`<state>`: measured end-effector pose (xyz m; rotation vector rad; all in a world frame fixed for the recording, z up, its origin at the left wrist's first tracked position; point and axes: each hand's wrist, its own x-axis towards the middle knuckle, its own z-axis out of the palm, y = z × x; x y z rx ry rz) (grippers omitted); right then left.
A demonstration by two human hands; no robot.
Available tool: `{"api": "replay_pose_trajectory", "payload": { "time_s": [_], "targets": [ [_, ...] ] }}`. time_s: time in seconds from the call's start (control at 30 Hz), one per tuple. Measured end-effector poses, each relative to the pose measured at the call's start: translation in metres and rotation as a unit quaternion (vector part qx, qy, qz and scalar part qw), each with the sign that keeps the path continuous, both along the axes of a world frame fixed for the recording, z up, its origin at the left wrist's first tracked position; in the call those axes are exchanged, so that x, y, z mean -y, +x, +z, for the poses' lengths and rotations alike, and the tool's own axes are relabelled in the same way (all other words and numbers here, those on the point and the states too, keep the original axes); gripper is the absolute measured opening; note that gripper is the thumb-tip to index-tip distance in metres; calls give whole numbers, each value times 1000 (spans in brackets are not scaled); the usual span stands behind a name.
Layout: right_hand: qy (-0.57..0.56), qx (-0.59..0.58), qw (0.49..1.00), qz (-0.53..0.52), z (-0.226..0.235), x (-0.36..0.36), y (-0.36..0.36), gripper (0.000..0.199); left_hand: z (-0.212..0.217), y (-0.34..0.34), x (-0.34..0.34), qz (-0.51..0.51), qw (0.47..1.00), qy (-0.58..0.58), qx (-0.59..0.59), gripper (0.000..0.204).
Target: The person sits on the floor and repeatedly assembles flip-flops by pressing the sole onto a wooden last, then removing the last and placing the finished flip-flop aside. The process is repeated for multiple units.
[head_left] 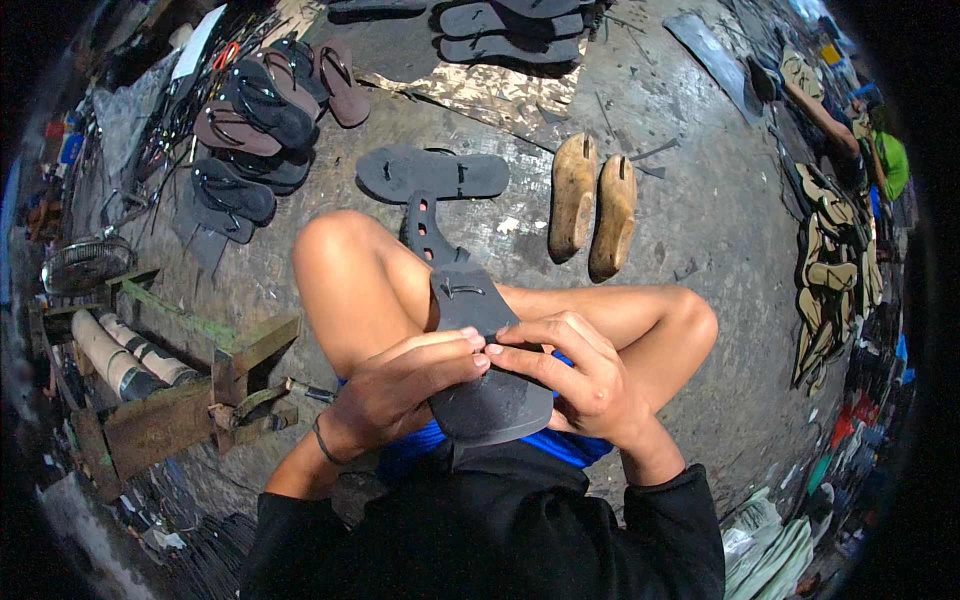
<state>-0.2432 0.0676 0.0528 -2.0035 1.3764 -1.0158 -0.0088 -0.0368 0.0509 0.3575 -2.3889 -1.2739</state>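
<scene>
A black sandal sole rests across my lap between my bent legs, with a small strap loop standing up near its far end. My left hand grips it from the left, and my right hand from the right. The fingertips of both hands meet over the middle of the sole, pinching at its top; whatever lies under them is hidden. Just beyond my legs is a black strap piece with holes. Past that lies another black sole with small strap loops. To its right are two wooden shoe lasts.
Black and brown flip-flops are heaped at the far left. More black soles lie at the back. A wooden frame and a fan stand left. Tan sandals lie right, near another person.
</scene>
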Motion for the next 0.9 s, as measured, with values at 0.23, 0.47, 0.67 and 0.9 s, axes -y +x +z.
{"api": "replay_pose_trajectory", "payload": {
  "time_s": [0.23, 0.47, 0.67, 0.9],
  "targets": [
    [26, 0, 1000, -3, 0, 3, 5, 36, -3, 4, -3, 48, 998, -9, 35, 43],
    [93, 96, 989, 62, -19, 20, -3, 37, -13, -7, -10, 91, 996, 1, 12, 41],
    [133, -55, 908, -393, -104, 74, -93, 87, 22, -21, -5, 295, 925, 223, -90, 28],
    [375, -107, 753, -531, -257, 61, -169, 79, -82, -14, -55, 38, 692, 719, -50, 50]
  ]
}}
